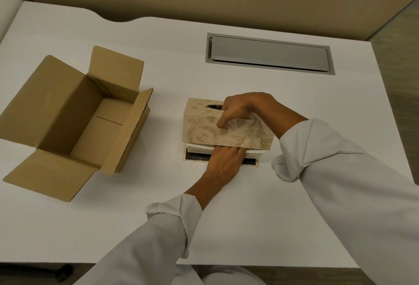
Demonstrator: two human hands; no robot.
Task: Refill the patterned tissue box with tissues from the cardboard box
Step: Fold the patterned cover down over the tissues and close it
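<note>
The patterned tissue box [204, 129], beige with leaf scrolls and an oval slot on top, stands mid-table with its cover raised off its dark base tray [197, 159]. A white stack of tissues [199, 148] shows in the gap between cover and base. My right hand [243, 110] grips the cover from above, thumb on its front face. My left hand [223, 162] lies flat at the gap, fingers pressed onto the tissues under the cover's front edge. The brown cardboard box [74, 121] stands to the left, flaps spread; its inside shows no tissues.
A white table [249, 216] carries everything; its near edge runs along the bottom. A grey cable hatch [269, 54] is set into the table behind the tissue box. Beige partition walls close the back and right.
</note>
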